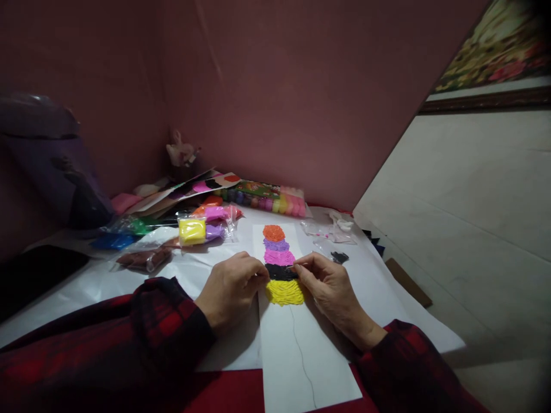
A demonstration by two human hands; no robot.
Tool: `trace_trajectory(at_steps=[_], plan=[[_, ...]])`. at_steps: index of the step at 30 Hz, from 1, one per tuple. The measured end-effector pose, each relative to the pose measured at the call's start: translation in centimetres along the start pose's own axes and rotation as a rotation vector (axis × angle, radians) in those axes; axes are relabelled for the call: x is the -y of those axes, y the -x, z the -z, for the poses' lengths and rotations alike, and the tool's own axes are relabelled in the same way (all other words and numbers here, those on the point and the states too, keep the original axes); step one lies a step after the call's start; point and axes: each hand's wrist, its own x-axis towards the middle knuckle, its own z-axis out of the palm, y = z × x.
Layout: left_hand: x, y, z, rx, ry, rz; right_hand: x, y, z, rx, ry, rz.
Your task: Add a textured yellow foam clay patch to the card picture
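Observation:
A narrow white paper strip [284, 344] carries stacked bands of textured modelling clay: orange [274, 232], purple [276, 245], pink [279, 257], black [276, 272] and yellow [284, 292]. A thin pencil-like line runs down the bare lower part. My right hand [329, 289] pinches a thin pale stick [290, 267], its tip at the right side of the black band. At that band's left edge, my left hand [235, 287] has its thumb and forefinger pressed together; whether they grip the clay or only touch it is hidden.
Left of the strip lie clear bags of clay, among them yellow [192, 231], brown [144, 259] and blue [112, 241]. Behind them are a long multicoloured clay pack [264, 198] and sheets of paper. A bag with black clay [340, 257] is at right. A purple bin [55, 166] stands far left.

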Motion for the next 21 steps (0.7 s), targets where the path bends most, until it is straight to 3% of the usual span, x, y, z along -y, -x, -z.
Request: trace_trajectory(at_steps=[8,21], plan=[[-0.29,0.2,0.23,0.056,0.004,0.013,0.91,-0.75,-0.13,0.007,0.166,0.089],[-0.31,0.22,0.16,0.054,0.006,0.026,0.74,-0.7,-0.1,0.029,0.205,0.122]])
